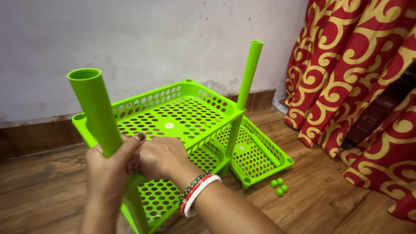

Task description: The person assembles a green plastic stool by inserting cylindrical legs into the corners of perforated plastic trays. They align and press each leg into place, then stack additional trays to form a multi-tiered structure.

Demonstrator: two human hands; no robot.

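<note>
The left hand (pixel 108 171) was wrapped around a bright green plastic tube (pixel 97 112), fingers clenched on it low down, with the thumb laid across the front. The right hand (pixel 162 157) was pressed against the near rim of the upper perforated shelf tray (pixel 173 115), just beside the tube; its fingertips were hidden behind the left hand, so whether they gripped the rim or only steadied it could not be told. For the step to be done well, the tube would probably need to be kept straight over its corner socket and pushed squarely, with the tray held steady by the other hand. The rack stood on the wooden floor (pixel 43 190) near the white wall (pixel 130 39). 2 stacked trays were seen, and a 2nd upright tube (pixel 248 73) rose at the far right corner. A 3rd tray (pixel 260 154) lay on the floor, touching the rack, with another tube resting in it. 3 small green caps (pixel 279 186) lay beside it, near a red and gold curtain (pixel 359 86).
</note>
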